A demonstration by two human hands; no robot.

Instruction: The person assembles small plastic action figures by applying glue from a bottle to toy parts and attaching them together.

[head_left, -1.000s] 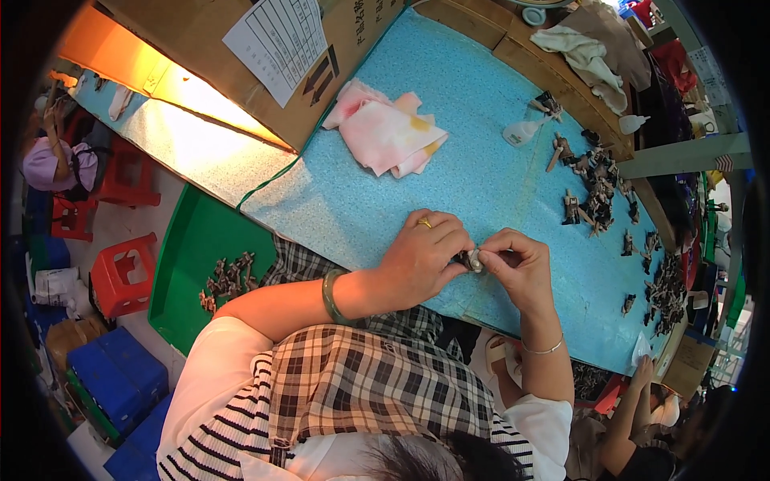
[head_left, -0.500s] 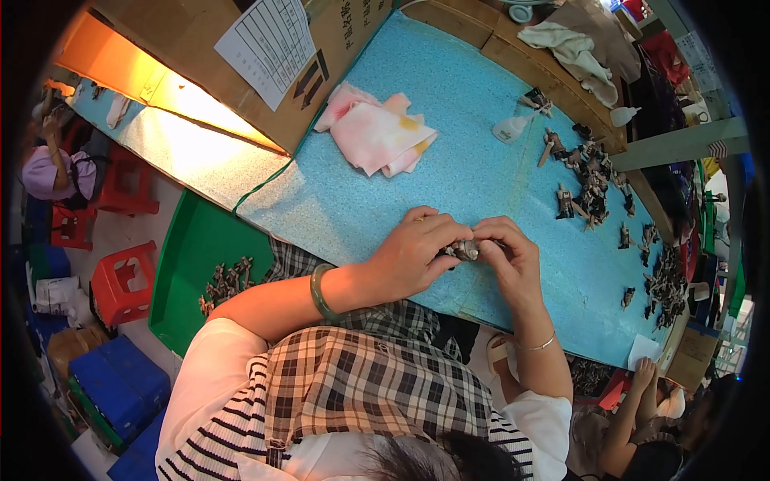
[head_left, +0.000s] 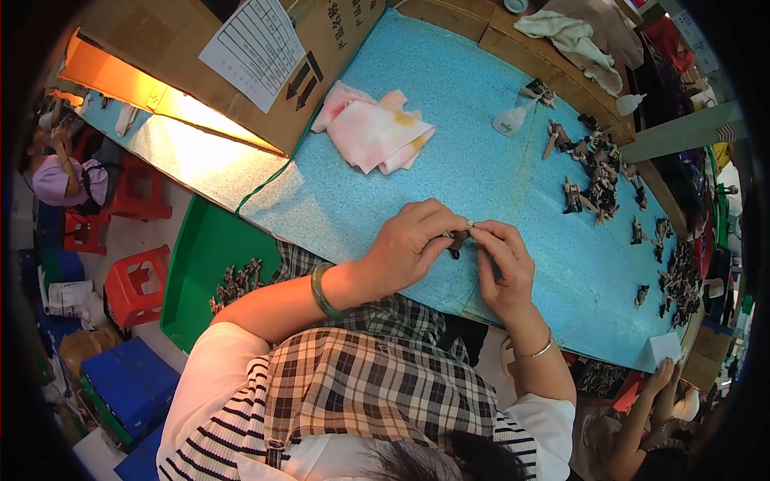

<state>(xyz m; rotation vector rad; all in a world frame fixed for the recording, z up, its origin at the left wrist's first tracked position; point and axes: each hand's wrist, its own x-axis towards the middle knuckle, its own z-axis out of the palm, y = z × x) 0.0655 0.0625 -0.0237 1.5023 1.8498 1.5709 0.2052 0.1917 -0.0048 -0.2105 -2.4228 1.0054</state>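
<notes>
Above the near edge of the blue table, my left hand (head_left: 407,247) grips a small dark brown toy figure (head_left: 458,239) between thumb and fingers. My right hand (head_left: 507,268) meets it from the right, its fingertips pinched at the figure's pale upper end. Fingers cover most of the figure, so its details are hidden. Farther right lies a loose pile of similar small figures (head_left: 600,180), with another heap (head_left: 683,272) toward the right end.
A crumpled pink-and-white cloth (head_left: 377,132) lies beyond my hands, beside a big cardboard box (head_left: 313,48) with a lit inside. A white squeeze bottle (head_left: 512,120) lies near the far figures. At my left is a green tray (head_left: 188,289) holding more figures. Another person's hands (head_left: 662,381) are at lower right.
The figure has turned between my fingers and now shows its dark body. My right fingers have shifted to its upper end, with the right thumb lower. The view has shifted slightly.
</notes>
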